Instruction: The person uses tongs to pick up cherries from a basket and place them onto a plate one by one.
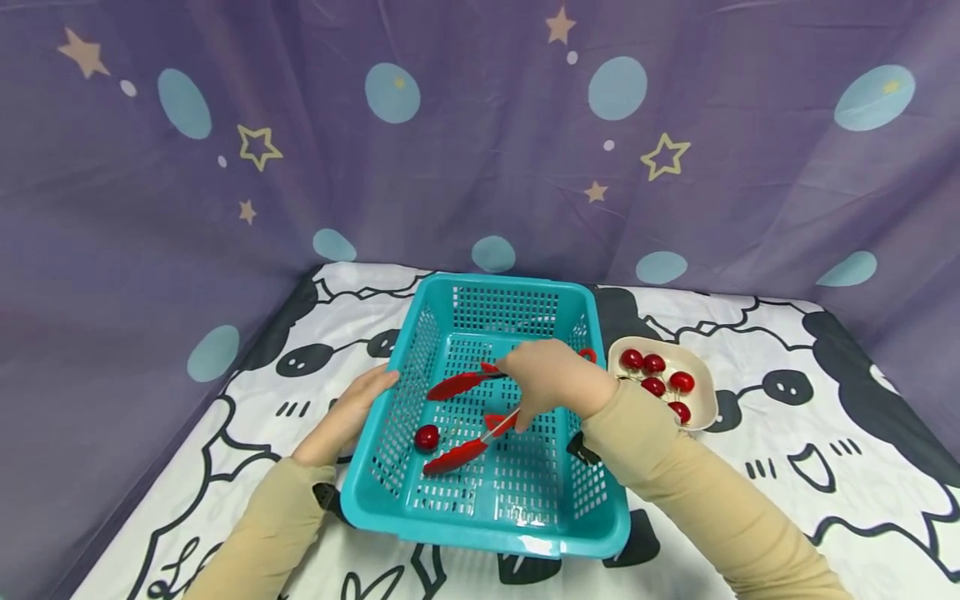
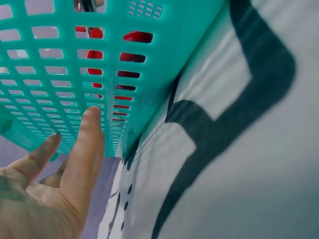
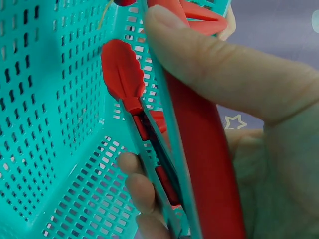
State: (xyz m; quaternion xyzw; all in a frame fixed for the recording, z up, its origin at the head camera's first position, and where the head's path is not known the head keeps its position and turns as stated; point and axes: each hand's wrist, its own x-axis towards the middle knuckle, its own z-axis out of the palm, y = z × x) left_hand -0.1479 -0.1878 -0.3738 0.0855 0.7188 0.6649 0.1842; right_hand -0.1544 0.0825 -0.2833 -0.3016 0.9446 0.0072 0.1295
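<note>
My right hand (image 1: 555, 379) grips a pair of red tongs (image 1: 456, 457), with the thumb along one arm and the fingers curled around the other in the right wrist view. The tong tips are spread apart inside a turquoise basket (image 1: 517, 546). A red cherry (image 1: 427, 437) with a thin stem lies toward the basket's left side, near the lower tong tip. My left hand (image 1: 348, 417) is at the basket's left wall. From the left wrist view, its extended fingers (image 2: 84, 154) reach up to the perforated side.
To the right of the basket stands a cream dish (image 1: 703, 400) holding several red cherries (image 1: 654, 386). A white cloth with black cartoon drawings (image 1: 787, 517) covers the table. Behind it hangs a purple curtain (image 1: 480, 167) with stars and blue dots.
</note>
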